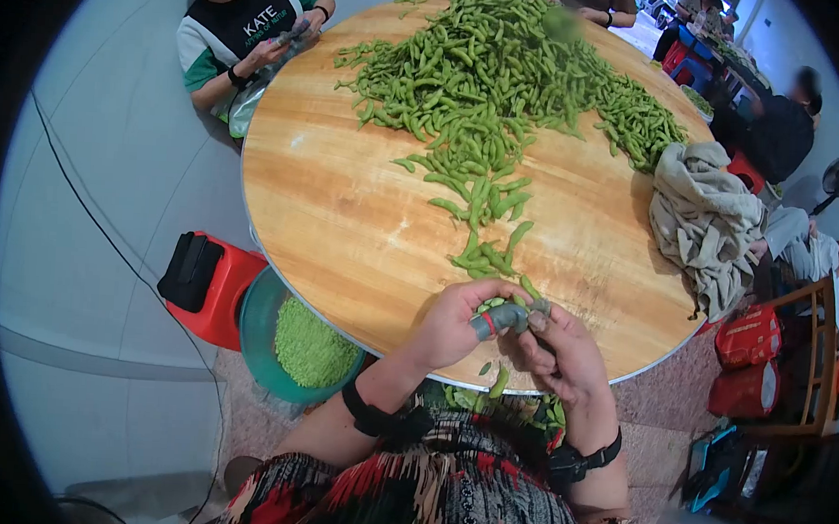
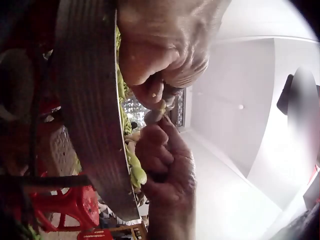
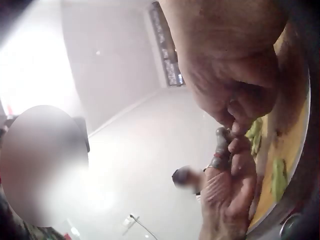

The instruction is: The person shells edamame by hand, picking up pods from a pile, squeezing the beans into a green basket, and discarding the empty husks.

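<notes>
My left hand [image 1: 444,330] and right hand [image 1: 574,354] meet above the near edge of the round wooden table [image 1: 336,229]. A grey cover with a red band wraps the left thumb [image 1: 504,320]. Between the fingertips both hands pinch a green edamame pod [image 2: 163,105], mostly hidden by the fingers. More green [image 1: 489,305] shows inside the curl of the left hand. Just beyond the fingers, loose edamame pods [image 1: 484,256] trail back to a large heap of pods [image 1: 487,66]. One pod [image 1: 500,382] lies at the table's rim below the hands.
Left of the table, a teal basin [image 1: 254,334] holds shelled green beans [image 1: 311,346], beside a red stool [image 1: 218,299] with a black bag. A grey cloth [image 1: 702,210] lies on the table's right edge. Another person [image 1: 251,35] sits at the far left, and others sit farther back.
</notes>
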Motion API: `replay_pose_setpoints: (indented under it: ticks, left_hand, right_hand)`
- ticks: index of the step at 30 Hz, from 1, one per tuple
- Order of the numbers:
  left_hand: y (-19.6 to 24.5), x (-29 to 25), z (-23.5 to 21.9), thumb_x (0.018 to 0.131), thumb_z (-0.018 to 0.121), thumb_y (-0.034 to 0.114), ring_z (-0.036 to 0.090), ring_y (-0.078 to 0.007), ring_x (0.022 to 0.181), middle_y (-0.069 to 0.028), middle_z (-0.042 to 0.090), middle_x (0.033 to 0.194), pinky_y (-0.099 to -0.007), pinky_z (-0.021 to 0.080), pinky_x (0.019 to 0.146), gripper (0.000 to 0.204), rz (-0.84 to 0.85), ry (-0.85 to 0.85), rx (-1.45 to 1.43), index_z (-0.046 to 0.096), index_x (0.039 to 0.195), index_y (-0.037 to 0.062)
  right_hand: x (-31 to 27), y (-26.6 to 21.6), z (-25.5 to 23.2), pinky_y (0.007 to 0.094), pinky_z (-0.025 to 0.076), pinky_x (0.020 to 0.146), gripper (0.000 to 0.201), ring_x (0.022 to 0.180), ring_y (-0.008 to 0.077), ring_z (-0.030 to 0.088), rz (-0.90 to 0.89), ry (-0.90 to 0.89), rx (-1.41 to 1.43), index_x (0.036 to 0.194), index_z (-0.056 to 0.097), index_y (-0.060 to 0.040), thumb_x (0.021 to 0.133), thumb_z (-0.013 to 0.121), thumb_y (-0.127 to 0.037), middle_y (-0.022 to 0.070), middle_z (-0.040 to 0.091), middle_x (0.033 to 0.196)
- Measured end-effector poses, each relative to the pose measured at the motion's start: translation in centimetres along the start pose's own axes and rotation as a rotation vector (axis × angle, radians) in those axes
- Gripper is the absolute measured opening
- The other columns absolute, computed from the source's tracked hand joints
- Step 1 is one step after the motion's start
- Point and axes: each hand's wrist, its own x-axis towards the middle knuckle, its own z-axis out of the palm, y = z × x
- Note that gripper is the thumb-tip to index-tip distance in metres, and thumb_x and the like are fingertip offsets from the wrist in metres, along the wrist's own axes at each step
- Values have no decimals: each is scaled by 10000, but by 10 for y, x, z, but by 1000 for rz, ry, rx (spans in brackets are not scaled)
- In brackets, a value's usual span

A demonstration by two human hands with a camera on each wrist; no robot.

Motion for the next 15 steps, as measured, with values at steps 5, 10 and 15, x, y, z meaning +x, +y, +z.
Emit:
replay_pose_setpoints:
  ticks: [5, 10, 15]
  left_hand:
    - [-11, 4, -2, 865, 542, 46, 511, -37, 662, 8, 568, 849, -154, 379, 539, 234, -209, 165, -180, 565, 1098, 54]
    - [-21, 3, -6, 840, 563, 17, 516, -41, 667, -5, 591, 819, -150, 363, 526, 139, -205, 101, -278, 607, 970, 37]
    - [-13, 4, -2, 812, 586, 10, 482, -33, 653, 10, 578, 763, -190, 365, 524, 103, -190, 148, -146, 607, 908, 41]
  right_hand:
    - [9, 12, -13, 253, 400, 490, 163, 522, 84, 461, -455, 281, -932, 811, 580, 13, 857, 544, -139, 4, 511, 572]
    - [1, -4, -4, 344, 424, 506, 176, 492, 248, 519, -406, 251, -1194, 775, 546, 21, 808, 574, -149, 184, 488, 556]
    - [4, -3, -1, 394, 439, 527, 162, 556, 346, 557, -445, 155, -1295, 815, 538, -4, 798, 581, -159, 196, 521, 584]
